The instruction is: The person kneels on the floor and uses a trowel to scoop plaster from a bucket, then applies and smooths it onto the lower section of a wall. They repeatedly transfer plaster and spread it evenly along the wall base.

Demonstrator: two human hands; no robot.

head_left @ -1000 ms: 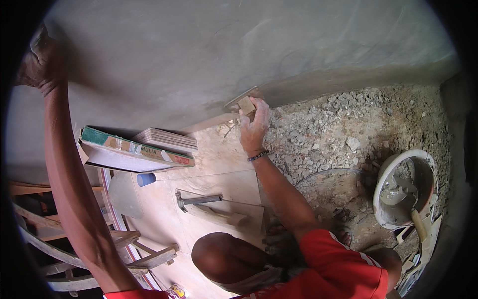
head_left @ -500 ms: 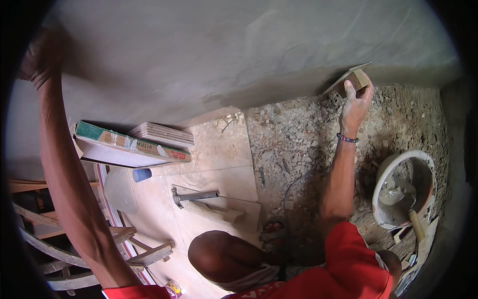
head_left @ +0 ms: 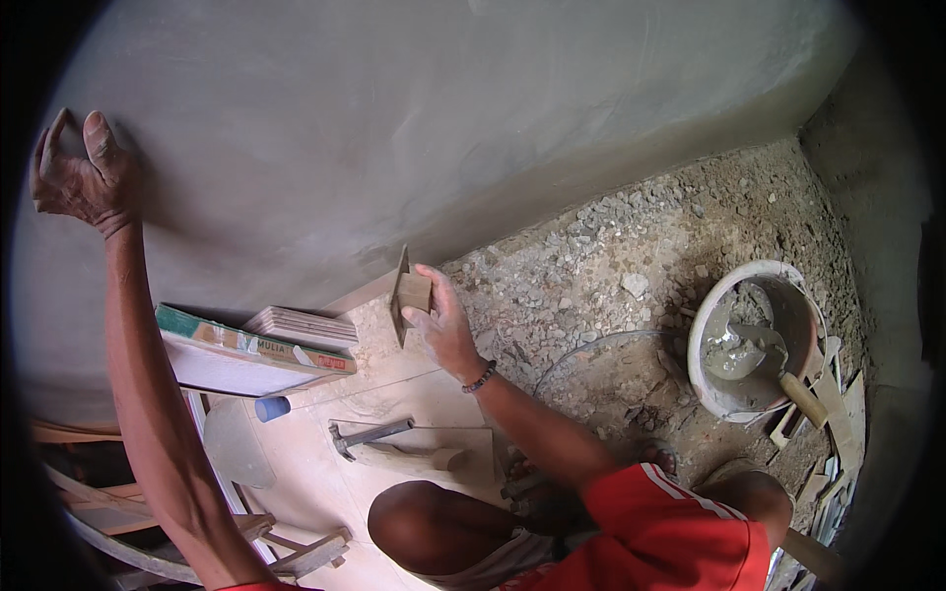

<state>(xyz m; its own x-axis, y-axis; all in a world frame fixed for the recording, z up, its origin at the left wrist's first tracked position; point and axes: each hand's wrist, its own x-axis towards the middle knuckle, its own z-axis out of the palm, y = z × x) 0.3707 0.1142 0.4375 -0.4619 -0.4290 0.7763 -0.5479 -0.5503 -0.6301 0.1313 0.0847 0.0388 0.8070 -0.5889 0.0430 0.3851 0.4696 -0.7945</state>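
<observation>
My left hand (head_left: 87, 163) is open against the grey plastered wall (head_left: 404, 108) at the upper left, fingers apart and bent. My right hand (head_left: 439, 320) grips the wooden block handle of a small flat float (head_left: 401, 291), held tilted near the foot of the wall, its thin plate nearly upright. Below it a hammer (head_left: 372, 431) lies on a board on the pale tiled floor. At the right stands a white bucket (head_left: 704, 325) of wet grey mortar, with a wooden-handled trowel (head_left: 801, 398) in it.
A cardboard box (head_left: 251, 350) and stacked tiles (head_left: 296, 320) lean at the wall's base, near a blue cylinder (head_left: 272, 408). Wooden pieces (head_left: 310, 558) lie at the lower left. Rubble (head_left: 636, 227) covers the ground at the right, beside tile offcuts (head_left: 847, 414).
My right hand went right along the wall with the float, then came back left and lower. My left hand shifted down, its fingers now in clear view. The camera's view has turned somewhat.
</observation>
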